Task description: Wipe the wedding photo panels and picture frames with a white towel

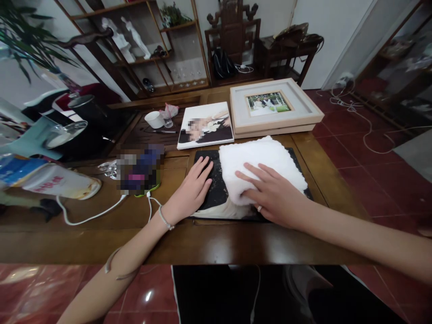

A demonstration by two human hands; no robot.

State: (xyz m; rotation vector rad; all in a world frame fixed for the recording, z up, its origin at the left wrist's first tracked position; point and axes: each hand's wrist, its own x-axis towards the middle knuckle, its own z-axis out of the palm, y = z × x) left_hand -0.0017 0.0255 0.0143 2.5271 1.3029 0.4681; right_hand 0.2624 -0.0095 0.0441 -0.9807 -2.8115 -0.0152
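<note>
My left hand (196, 183) lies flat with its fingers spread on the left part of a dark panel (213, 173), with light specks on its surface and a pale patch along its near edge. My right hand (275, 195) grips a folded white towel (261, 155) that rests on the same panel and covers most of it. Several right fingers stretch over the towel's top, and others bend in at its near edge, where a fold bulges. The panel lies on the wooden table near its front edge.
Behind the panel are a photo canvas (205, 123) and stacked framed pictures (305, 108). To the left are a phone (143, 173) with white cables, a tipped plastic tub (64, 181), a black pot (81, 139) and a white cup (154, 119). Red tiles (340, 148) cover the floor.
</note>
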